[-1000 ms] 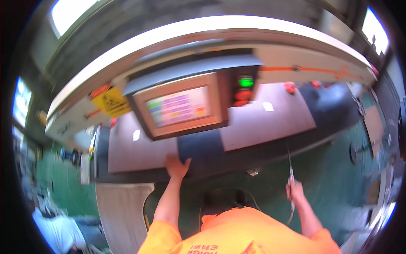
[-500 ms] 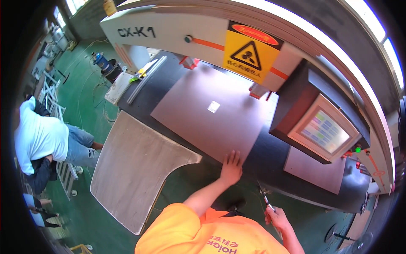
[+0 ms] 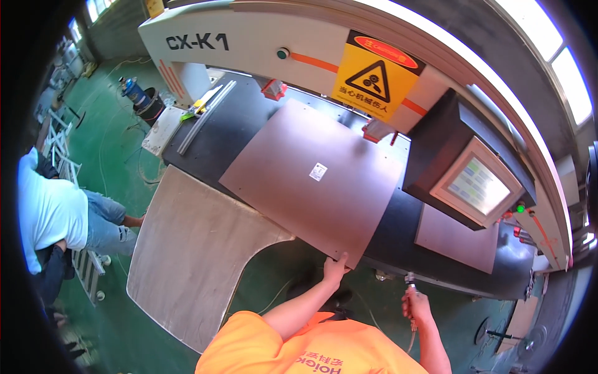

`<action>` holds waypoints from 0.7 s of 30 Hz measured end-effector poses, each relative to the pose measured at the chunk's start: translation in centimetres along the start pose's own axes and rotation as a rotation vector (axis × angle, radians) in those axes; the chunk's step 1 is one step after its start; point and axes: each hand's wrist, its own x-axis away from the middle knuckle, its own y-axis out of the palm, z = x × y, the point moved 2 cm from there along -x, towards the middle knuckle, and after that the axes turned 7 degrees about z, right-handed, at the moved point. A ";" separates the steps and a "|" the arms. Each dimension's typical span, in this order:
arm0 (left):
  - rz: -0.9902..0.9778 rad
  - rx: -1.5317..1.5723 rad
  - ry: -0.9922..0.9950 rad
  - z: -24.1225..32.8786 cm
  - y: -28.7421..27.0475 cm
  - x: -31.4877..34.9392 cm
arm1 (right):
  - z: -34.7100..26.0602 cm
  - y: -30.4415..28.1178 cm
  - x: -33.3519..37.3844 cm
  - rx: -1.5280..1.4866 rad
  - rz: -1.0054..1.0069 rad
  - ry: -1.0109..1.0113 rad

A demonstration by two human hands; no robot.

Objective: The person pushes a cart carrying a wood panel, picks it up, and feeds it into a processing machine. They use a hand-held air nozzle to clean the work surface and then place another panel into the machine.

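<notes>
A large brown flat panel (image 3: 280, 168) with a small white label (image 3: 318, 172) lies on the dark machine table, and its near corner juts past the table's front edge. My left hand (image 3: 336, 270) is closed on that corner, thumb on top; the fingers underneath are hidden. To the right, below the table edge, my right hand (image 3: 416, 305) is wrapped round an air blow gun (image 3: 410, 282). A thin hose (image 3: 412, 333) hangs down from the gun.
A grey curved-edge worktop (image 3: 193, 249) adjoins the table on the left. Overhead spans a white machine beam (image 3: 255, 40) with a control screen (image 3: 478, 187) at right. A smaller brown panel (image 3: 455, 240) lies beneath the screen. Another person (image 3: 59, 199) is at far left.
My left hand has gone from lying flat on the panel to gripping its near corner. The panel has shifted toward me, over the edge. The blow gun in my right hand has turned more upright.
</notes>
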 end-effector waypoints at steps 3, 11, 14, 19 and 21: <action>0.161 -0.011 0.025 -0.5 0.6 0.7 | 2.9 -1.6 1.9 -0.117 0.036 0.068; -0.020 -0.640 -0.043 0.8 -15.9 11.8 | 4.0 1.4 4.1 -0.023 0.009 -0.210; -0.059 -0.484 -0.121 2.3 -24.0 16.9 | 2.8 2.9 2.9 -0.010 0.081 -0.419; -0.056 -0.837 -0.181 11.0 -32.2 21.4 | 5.8 7.0 -0.2 -0.376 -0.222 -0.153; 0.063 -0.980 -0.054 14.7 -31.9 21.2 | 7.6 8.7 0.3 -0.322 -0.337 -0.171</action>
